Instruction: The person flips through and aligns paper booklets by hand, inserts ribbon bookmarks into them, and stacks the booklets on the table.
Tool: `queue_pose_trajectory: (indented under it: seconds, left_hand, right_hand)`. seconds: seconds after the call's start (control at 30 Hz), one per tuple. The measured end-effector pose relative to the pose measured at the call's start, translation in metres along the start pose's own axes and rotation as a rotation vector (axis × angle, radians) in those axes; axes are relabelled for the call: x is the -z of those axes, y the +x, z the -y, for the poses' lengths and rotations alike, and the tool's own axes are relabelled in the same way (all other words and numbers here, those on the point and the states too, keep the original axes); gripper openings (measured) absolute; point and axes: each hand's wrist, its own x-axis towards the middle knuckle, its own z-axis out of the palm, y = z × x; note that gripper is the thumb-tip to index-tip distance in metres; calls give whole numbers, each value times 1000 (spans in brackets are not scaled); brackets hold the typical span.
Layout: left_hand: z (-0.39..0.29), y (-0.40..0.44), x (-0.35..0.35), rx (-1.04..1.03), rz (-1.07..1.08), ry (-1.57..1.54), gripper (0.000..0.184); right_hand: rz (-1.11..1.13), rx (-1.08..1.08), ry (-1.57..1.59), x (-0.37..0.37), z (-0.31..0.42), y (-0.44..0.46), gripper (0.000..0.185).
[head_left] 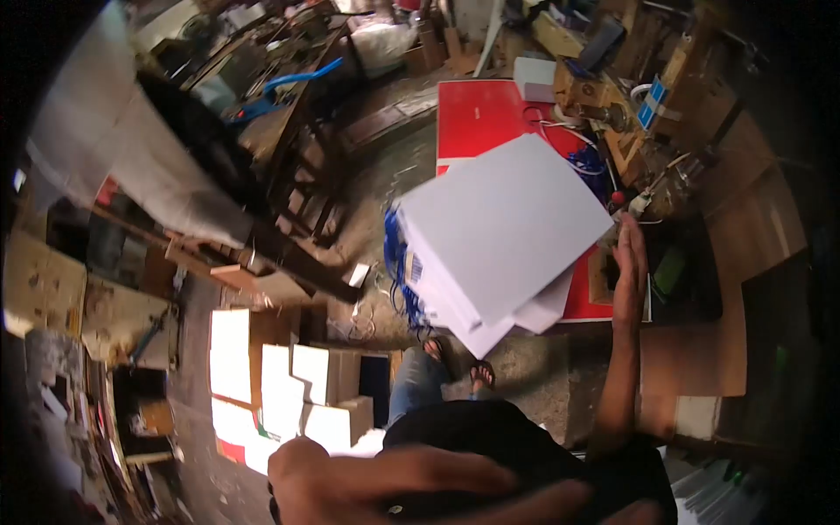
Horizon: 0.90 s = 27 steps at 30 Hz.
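A stack of flat white pieces (507,223), which look like paper bags, lies on a red-topped table in front of me. Blue cords (395,262) hang from its left side, and a small barcode label shows there. The lower pieces fan out unevenly at the near side. My right hand (630,254) is beside the stack's right corner, fingers stretched out; I cannot tell whether it touches. My left hand (420,481) is close to the camera in front of my body, blurred, with its fingers stretched and apart and nothing visible in them.
The red tabletop (477,114) carries more blue cords (591,166) and a white box (535,79). Wooden machinery with tools (630,122) crowds the right. White boxes (328,376) stand on the floor at lower left. A cluttered workbench (289,114) is at the back left.
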Motion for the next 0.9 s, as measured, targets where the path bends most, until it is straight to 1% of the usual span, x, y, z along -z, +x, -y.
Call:
queue_pose_trajectory:
  seconds: [0.03,0.07,0.1,0.13,0.17,0.2,0.23,0.27,0.3,0.33,0.37,0.4,0.43,0.47,0.53,0.6,0.67,0.7,0.73,0.77,0.8,0.83,0.87,0.9]
  left_hand:
    - [18,0,12,22,197,-74,41]
    - [48,-4,8,243,-7,-157,34]
    - [80,-10,2,465,-213,-240,29]
    - [124,-17,-3,532,-241,-246,31]
    - [168,-24,-8,600,-271,-254,34]
    - [212,-31,-13,666,-303,-264,36]
    - [253,-41,-23,656,-280,-349,36]
    - [296,-55,-30,564,-224,-368,39]
    - [332,-67,-31,532,-119,-338,42]
    - [363,-78,-34,491,-10,-307,46]
    - [389,-86,-37,482,50,-354,50]
    - [414,-94,-35,468,128,-400,55]
    - [439,-103,-33,418,221,-403,61]
    - [460,-107,-31,382,260,-463,61]
    - [488,-104,-21,353,375,-401,65]
    - [504,-93,-24,316,470,-416,69]
    - [503,-72,-38,4,463,-387,79]
    - [499,-65,-48,-38,478,-427,79]
    - [492,-55,-60,-193,504,-497,85]
    - [483,-45,-72,-348,521,-557,92]
    - [473,-34,-83,-467,548,-572,94]
    - [462,-25,-93,-587,576,-584,96]
    - [453,-19,-103,-623,585,-602,96]
    - [444,-14,-112,-785,548,-609,92]
  right_hand:
    - [4,-126,108,-10,10,1,62]
    - [-21,-138,106,-19,10,5,62]
    - [32,-116,12,-24,7,3,63]
    - [90,-90,-88,-29,8,3,64]
    - [40,-228,-98,-45,31,-1,67]
    - [19,-296,15,-58,40,-2,83]
    - [-16,-314,-91,-62,44,-4,78]
    - [-62,-332,-199,-70,47,-3,73]
    - [-125,-329,-217,-76,44,0,73]
    - [-109,-324,-330,-75,34,0,77]
    - [-99,-339,-441,-73,28,-5,82]
    - [-116,-378,-521,-68,33,-11,78]
    - [-272,-400,-618,-76,47,-13,76]
    - [-404,-431,-731,-82,65,-16,74]
    - [-530,-345,-737,-93,115,-39,65]
    - [-641,-351,-674,-110,149,-65,58]
    - [-780,-539,-486,-120,159,-104,61]
    - [-872,-656,-618,-136,160,-120,67]
    - [-828,-714,-557,-125,136,-162,73]
    - [-895,-836,-509,-138,125,-168,74]
    - [-962,-955,-451,-150,121,-174,75]
    - [-1026,-841,-328,-177,128,-163,75]
    - [-1085,-723,-207,-205,134,-148,76]
    - [-1118,-719,-117,-216,134,-144,77]
